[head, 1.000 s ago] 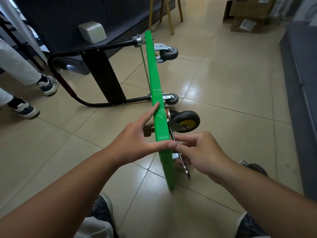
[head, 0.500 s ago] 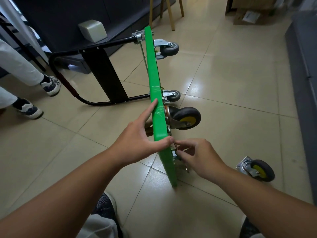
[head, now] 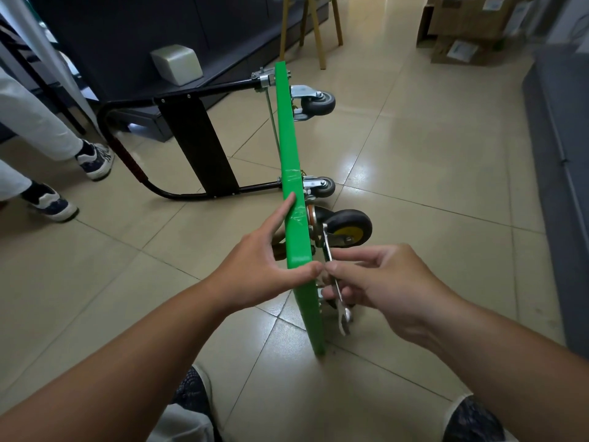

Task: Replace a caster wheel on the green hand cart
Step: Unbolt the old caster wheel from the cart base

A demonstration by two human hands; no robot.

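Observation:
The green hand cart (head: 288,148) stands on its side edge on the tiled floor, deck seen edge-on, black handle (head: 134,161) lying to the left. A black caster wheel with a yellow hub (head: 349,229) sits on the underside near me; two smaller grey casters (head: 318,102) (head: 320,186) are farther along. My left hand (head: 264,266) grips the deck's top edge, thumb over it and index finger stretched along it. My right hand (head: 379,282) pinches a metal wrench (head: 334,279) set against the caster's mounting by the deck.
A person's legs in white trousers and sneakers (head: 95,157) stand at the left. A dark cabinet with a white box (head: 177,63) lies behind the cart, wooden stool legs (head: 320,30) beyond. Cardboard boxes (head: 462,30) are far right; a grey sofa edge (head: 561,173) runs along the right.
My right hand has lifted and turned the wrench up toward the caster plate. The loose spare caster seen on the floor at right half a second ago is out of view. My left hand keeps its grip.

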